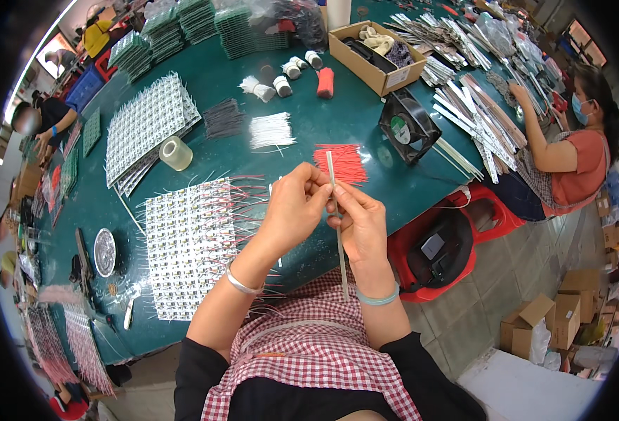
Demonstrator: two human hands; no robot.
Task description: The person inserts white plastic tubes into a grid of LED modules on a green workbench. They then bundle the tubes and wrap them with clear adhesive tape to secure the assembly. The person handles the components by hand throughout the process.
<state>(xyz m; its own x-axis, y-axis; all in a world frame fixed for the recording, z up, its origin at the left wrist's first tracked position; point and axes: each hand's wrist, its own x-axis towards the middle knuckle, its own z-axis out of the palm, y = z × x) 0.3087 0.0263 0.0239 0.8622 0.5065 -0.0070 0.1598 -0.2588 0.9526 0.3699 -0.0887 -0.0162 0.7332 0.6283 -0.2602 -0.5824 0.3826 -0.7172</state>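
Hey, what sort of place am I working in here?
Probably an electronics assembly workshop. The signs are a panel of small white circuit boards with wires attached, a pile of cut red wires on the green worktable, and another person working alongside.

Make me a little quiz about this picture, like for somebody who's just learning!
1. What do the left hand and right hand hold?
A) a paintbrush
B) a thin pale strip
C) a pair of scissors

2. True or false: in the picture, the black fan is to the right of the tape roll.

3. Fill in: the checked apron is white and ____.

Key: 1. B; 2. true; 3. red.
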